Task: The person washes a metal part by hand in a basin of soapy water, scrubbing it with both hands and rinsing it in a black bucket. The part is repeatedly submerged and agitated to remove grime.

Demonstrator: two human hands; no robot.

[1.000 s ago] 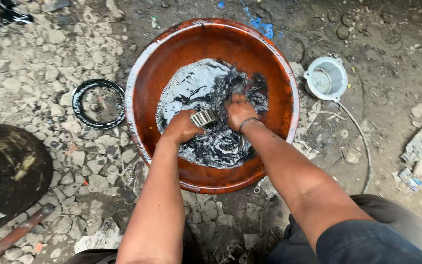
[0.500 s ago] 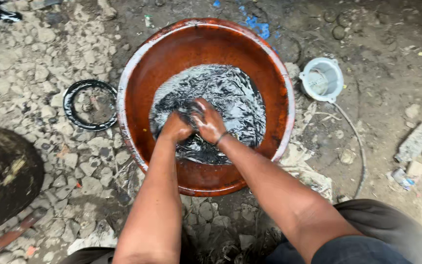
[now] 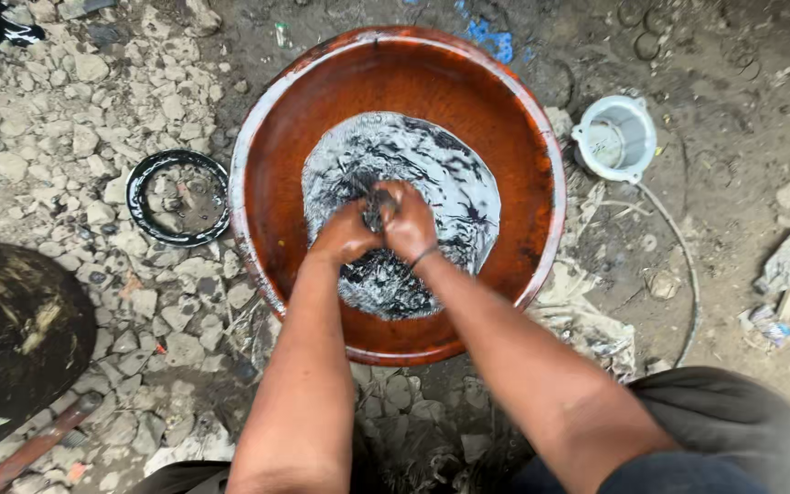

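Rust-orange basin (image 3: 322, 101) standing on rubble and dirt, holding a shallow pool of black, oily liquid (image 3: 454, 187) streaked with pale foam; the upper walls are showing bare and dry. Both hands are now meeting at the middle of the pool. One second ago they were lying apart, with a small ribbed metal piece showing at the left hand; half a second ago they were already closing together. The left hand (image 3: 345, 233) is clenching against the right hand (image 3: 411, 220), and a small dark object (image 3: 374, 209) is being pinched between them, just above the liquid's surface. It is probably the same metal piece, though the grime and the fingers are hiding most of it. The change suggests that the work is passing from dipping to rubbing the piece clean between the palms.

Other containers and things:
- White plastic cup (image 3: 616, 137) is standing upright just beside the basin's right rim; its contents cannot be made out.
- Black rubber ring (image 3: 178, 197) is lying flat on the stones near the basin's left rim, enclosing only gravel.
- Dark round pan (image 3: 11, 338) is sitting at the left edge, smeared with pale residue.
- Blue scrap (image 3: 491, 38) is lying beyond the far rim.
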